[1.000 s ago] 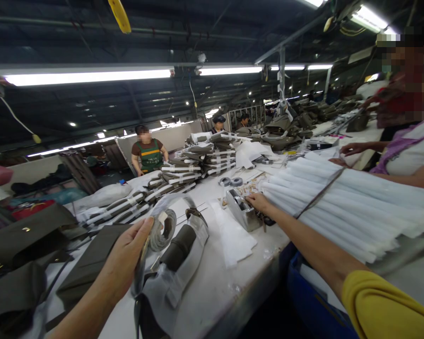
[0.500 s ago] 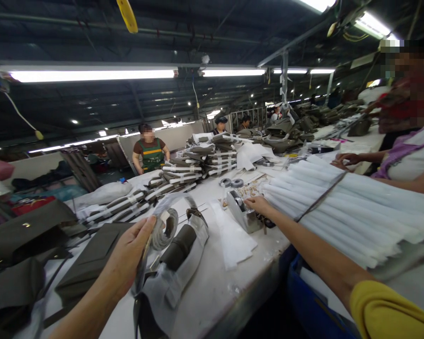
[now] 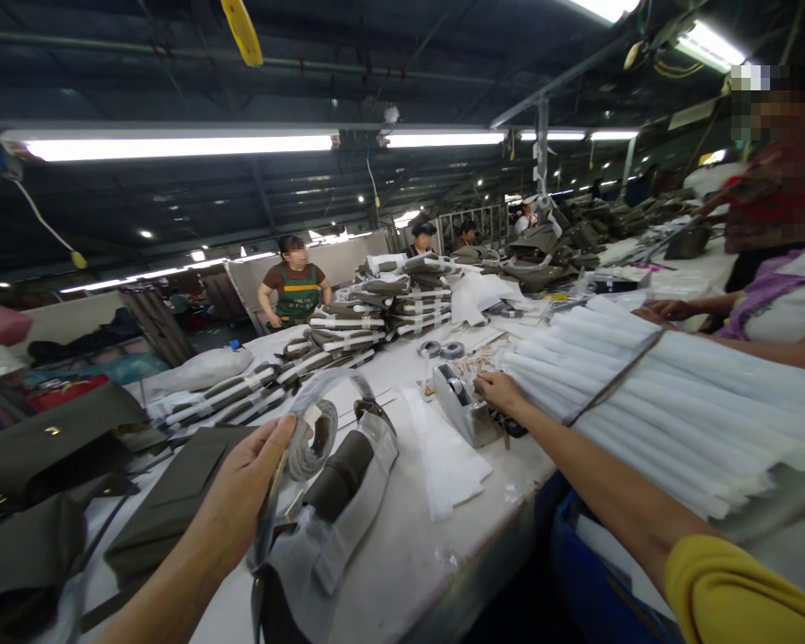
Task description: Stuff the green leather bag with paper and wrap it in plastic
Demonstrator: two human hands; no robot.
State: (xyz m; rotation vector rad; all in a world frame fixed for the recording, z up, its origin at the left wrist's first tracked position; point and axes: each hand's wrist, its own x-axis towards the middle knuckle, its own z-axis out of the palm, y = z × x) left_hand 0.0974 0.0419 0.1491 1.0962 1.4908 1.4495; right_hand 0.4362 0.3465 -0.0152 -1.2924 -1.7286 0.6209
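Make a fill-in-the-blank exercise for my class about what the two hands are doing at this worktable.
1. The right hand rests on a grey ____.
2. The coiled strap sits in the grip of the ____.
3. Farther along the table lie ____ tape rolls side by side.
4. The sleeve on the right arm is ____.

Missing words: tape dispenser; left hand; two; yellow.

White worktable, tape dispenser, paper sheet, stacked bags
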